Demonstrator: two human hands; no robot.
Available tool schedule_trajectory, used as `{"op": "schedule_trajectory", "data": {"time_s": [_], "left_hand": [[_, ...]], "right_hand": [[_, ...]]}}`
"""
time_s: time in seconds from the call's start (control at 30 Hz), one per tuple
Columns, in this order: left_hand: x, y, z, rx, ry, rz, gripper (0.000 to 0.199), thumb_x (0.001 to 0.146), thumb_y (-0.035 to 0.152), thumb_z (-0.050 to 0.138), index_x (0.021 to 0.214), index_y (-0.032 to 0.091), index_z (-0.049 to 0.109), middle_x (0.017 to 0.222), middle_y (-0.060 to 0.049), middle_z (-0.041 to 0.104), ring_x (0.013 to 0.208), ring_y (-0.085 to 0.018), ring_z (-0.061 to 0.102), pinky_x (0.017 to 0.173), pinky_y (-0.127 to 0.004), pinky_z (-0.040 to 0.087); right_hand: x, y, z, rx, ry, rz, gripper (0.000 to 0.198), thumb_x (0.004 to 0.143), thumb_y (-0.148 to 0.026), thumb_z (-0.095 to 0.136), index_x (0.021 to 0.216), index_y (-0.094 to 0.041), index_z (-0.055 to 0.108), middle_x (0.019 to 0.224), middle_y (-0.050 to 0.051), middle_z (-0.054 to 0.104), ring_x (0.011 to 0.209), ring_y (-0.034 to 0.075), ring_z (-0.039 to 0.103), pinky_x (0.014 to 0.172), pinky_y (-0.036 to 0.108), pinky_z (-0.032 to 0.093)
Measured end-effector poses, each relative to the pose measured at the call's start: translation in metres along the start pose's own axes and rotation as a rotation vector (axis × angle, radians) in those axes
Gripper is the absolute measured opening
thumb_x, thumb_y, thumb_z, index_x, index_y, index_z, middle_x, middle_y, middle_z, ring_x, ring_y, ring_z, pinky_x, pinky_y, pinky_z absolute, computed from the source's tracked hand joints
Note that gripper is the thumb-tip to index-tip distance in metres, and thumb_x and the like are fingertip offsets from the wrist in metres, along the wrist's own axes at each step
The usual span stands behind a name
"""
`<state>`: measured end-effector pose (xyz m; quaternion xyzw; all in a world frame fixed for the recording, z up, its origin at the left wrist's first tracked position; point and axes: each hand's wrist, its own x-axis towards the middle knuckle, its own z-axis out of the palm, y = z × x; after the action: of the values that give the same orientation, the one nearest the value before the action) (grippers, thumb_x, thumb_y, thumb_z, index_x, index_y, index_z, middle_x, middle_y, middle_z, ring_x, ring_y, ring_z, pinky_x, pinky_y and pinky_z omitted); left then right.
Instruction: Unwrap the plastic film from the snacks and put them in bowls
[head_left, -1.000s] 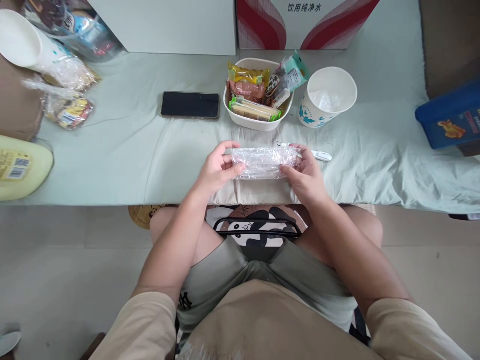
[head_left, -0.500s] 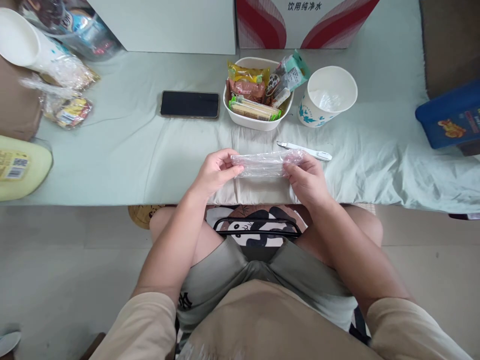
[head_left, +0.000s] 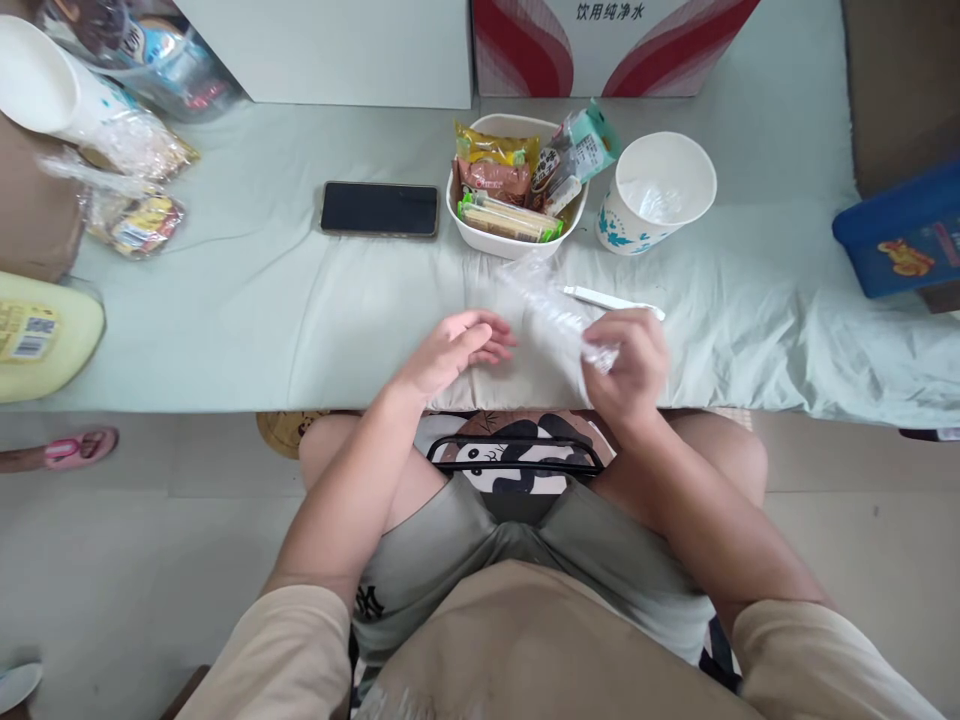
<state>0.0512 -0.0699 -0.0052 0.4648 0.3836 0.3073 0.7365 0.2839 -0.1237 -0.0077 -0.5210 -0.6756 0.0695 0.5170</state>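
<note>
My right hand is closed on one end of a clear plastic bag, whose free end trails up and left, smeared by motion. My left hand is empty, fingers apart, a little left of the bag. Just beyond my right hand lies a white utility knife, partly covered by the hand. Behind the bag stands a white container holding several wrapped snacks. To its right is a paper cup with crumpled clear plastic inside.
A phone lies left of the container. White boxes stand along the back. A yellow-green bottle and another paper cup are at the left; a blue package is at the right. Another person's foot in a pink sandal shows below left.
My left hand has let go of the plastic bag and opened. My right hand still holds one end, and the bag has swung up at a slant. A foot has come into view at left.
</note>
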Motion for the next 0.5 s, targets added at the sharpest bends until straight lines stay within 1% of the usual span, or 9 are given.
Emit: {"op": "schedule_trajectory", "data": {"time_s": [0.03,0.1,0.17,0.23,0.3,0.33,0.4,0.43,0.5], "left_hand": [[0.0,-0.001,0.003,-0.052,-0.032,-0.026,0.061,0.072,0.071,0.08,0.098,0.017,0.067,0.093,-0.009,0.075,0.083,-0.02,0.072,0.076,-0.033,0.057],[0.002,-0.004,0.007,-0.098,0.001,-0.012,0.06,0.068,0.066,0.086,0.098,0.018,0.067,0.089,-0.007,0.075,0.082,-0.019,0.072,0.076,-0.033,0.057],[0.004,-0.007,0.009,-0.069,0.121,0.035,0.049,0.068,0.055,0.089,0.092,0.018,0.067,0.08,-0.003,0.072,0.072,-0.015,0.068,0.069,-0.029,0.055],[0.006,-0.009,0.009,-0.024,0.24,0.074,0.04,0.07,0.046,0.089,0.088,0.018,0.068,0.077,-0.001,0.072,0.068,-0.013,0.066,0.065,-0.027,0.053],[0.006,-0.009,0.007,0.012,0.289,0.091,0.034,0.072,0.041,0.086,0.09,0.017,0.07,0.079,-0.002,0.074,0.07,-0.014,0.067,0.065,-0.027,0.053],[0.006,-0.009,0.007,0.031,0.285,0.089,0.032,0.073,0.039,0.085,0.091,0.017,0.07,0.081,-0.003,0.075,0.072,-0.014,0.068,0.067,-0.027,0.055],[0.004,-0.009,0.009,0.08,0.241,0.073,0.031,0.074,0.036,0.083,0.095,0.016,0.071,0.086,-0.005,0.077,0.075,-0.016,0.07,0.069,-0.028,0.056],[0.003,-0.009,0.011,0.108,0.207,0.064,0.031,0.075,0.035,0.082,0.096,0.016,0.072,0.088,-0.005,0.077,0.077,-0.016,0.071,0.07,-0.028,0.057],[0.001,-0.009,0.015,0.162,0.128,0.06,0.029,0.077,0.035,0.081,0.096,0.016,0.072,0.088,-0.006,0.078,0.078,-0.017,0.071,0.071,-0.029,0.057]], "right_hand": [[-0.003,-0.001,0.002,-0.022,-0.08,-0.094,0.008,0.095,-0.03,0.064,0.089,-0.026,0.067,0.087,0.004,0.065,0.083,0.02,0.061,0.076,0.037,0.049],[-0.01,-0.004,0.008,-0.016,-0.272,-0.205,0.011,0.095,-0.024,0.061,0.095,-0.029,0.071,0.091,0.004,0.068,0.088,0.021,0.062,0.078,0.039,0.049],[-0.014,-0.006,0.013,0.03,-0.423,-0.221,0.023,0.096,-0.018,0.057,0.104,-0.033,0.072,0.099,0.005,0.071,0.098,0.023,0.063,0.085,0.042,0.05],[-0.013,-0.007,0.015,0.096,-0.492,-0.171,0.033,0.095,-0.014,0.055,0.114,-0.035,0.072,0.111,0.005,0.072,0.109,0.026,0.062,0.095,0.047,0.05],[-0.01,-0.007,0.013,0.181,-0.469,-0.065,0.037,0.092,-0.015,0.055,0.12,-0.034,0.07,0.12,0.007,0.069,0.116,0.027,0.061,0.102,0.051,0.049],[-0.008,-0.006,0.011,0.24,-0.436,0.021,0.036,0.092,-0.017,0.056,0.123,-0.033,0.068,0.124,0.008,0.067,0.118,0.028,0.06,0.103,0.052,0.05],[-0.005,-0.004,0.009,0.409,-0.387,0.254,0.036,0.094,-0.028,0.059,0.129,-0.03,0.063,0.125,0.009,0.065,0.115,0.026,0.062,0.095,0.047,0.056],[-0.005,-0.003,0.009,0.51,-0.398,0.38,0.038,0.094,-0.035,0.062,0.131,-0.029,0.061,0.121,0.009,0.065,0.11,0.025,0.064,0.089,0.043,0.058],[-0.005,0.0,0.011,0.684,-0.493,0.59,0.045,0.09,-0.047,0.07,0.129,-0.027,0.059,0.112,0.007,0.065,0.094,0.02,0.066,0.078,0.036,0.06]]}}
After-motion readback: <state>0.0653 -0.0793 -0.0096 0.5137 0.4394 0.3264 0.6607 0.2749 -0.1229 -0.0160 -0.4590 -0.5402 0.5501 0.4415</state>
